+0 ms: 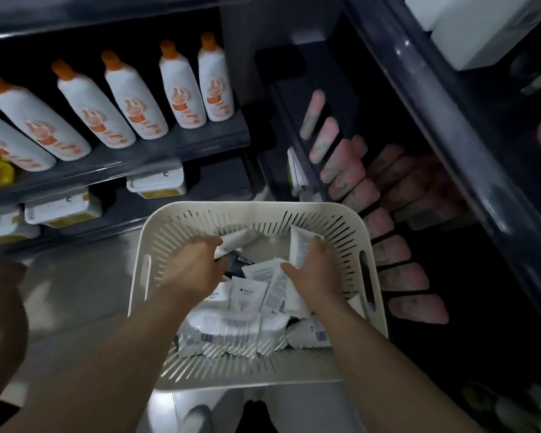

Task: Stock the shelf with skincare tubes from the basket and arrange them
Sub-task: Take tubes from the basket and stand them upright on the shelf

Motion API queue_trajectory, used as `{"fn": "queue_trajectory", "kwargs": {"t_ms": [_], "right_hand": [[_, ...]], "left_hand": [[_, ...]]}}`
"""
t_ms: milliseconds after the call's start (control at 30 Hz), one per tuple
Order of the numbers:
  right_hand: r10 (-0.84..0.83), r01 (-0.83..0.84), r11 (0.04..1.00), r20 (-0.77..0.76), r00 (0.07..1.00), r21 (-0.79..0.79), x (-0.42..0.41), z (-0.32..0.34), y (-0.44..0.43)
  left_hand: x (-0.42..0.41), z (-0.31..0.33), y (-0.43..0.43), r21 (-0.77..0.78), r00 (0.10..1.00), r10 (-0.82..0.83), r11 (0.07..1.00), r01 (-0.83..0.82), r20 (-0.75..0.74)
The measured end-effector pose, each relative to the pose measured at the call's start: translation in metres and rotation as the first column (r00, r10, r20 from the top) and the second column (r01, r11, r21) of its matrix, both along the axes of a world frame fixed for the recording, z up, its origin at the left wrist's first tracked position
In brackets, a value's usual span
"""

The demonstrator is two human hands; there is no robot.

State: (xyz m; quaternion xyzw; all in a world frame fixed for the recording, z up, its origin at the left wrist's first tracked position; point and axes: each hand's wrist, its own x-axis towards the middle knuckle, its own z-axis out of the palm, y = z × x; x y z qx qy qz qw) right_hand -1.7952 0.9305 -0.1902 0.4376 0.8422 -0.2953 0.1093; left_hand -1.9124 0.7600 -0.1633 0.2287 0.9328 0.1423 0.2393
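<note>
A cream slotted basket [200, 210] stands on the floor below me, holding several white skincare tubes [247, 295]. Both hands reach into it. My left hand [194, 264] grips a white tube [238, 240] near the basket's far side. My right hand [313, 273] grips another white tube [300, 242] that stands tilted against the far right wall. To the right, a dark shelf [297, 120] carries a row of several pink tubes [344, 170] lying side by side.
On the left, a dark shelf [169, 148] holds several white bottles with orange caps [181, 85]. Below it sit white tubs with yellow bases [156, 182]. A white box [487, 29] sits at the upper right. Pale floor tiles [85, 276] surround the basket.
</note>
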Motion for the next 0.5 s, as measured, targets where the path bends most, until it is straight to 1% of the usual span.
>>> {"fn": "queue_trajectory", "kwargs": {"t_ms": [167, 233, 300, 400, 467, 500], "right_hand": [[-0.097, 0.094, 0.992, -0.024, 0.995, -0.085, 0.000, -0.007, 0.008], [-0.091, 0.085, 0.991, -0.053, 0.994, -0.100, 0.006, 0.000, 0.012], [-0.050, 0.040, 0.994, -0.095, 0.994, -0.102, 0.012, 0.008, 0.015], [-0.024, 0.007, 0.992, -0.138, 0.990, -0.125, 0.015, 0.016, 0.021], [-0.032, 0.008, 0.989, -0.163, 0.986, -0.149, 0.015, 0.015, 0.024], [-0.039, 0.009, 0.986, -0.179, 0.983, -0.165, 0.015, 0.014, 0.024]], "left_hand": [[-0.009, -0.017, 0.011, 0.033, 0.997, 0.030, 0.999, -0.032, 0.065], [-0.013, -0.023, 0.018, 0.035, 0.998, 0.020, 0.999, -0.023, 0.067], [-0.015, -0.028, 0.027, 0.000, 0.997, 0.032, 0.999, -0.032, 0.065], [-0.019, -0.038, 0.043, -0.079, 0.988, 0.100, 0.993, -0.091, 0.117], [-0.022, -0.047, 0.049, -0.128, 0.990, 0.087, 0.989, -0.072, 0.115], [-0.023, -0.054, 0.049, -0.147, 0.994, 0.067, 0.988, -0.054, 0.090]]}}
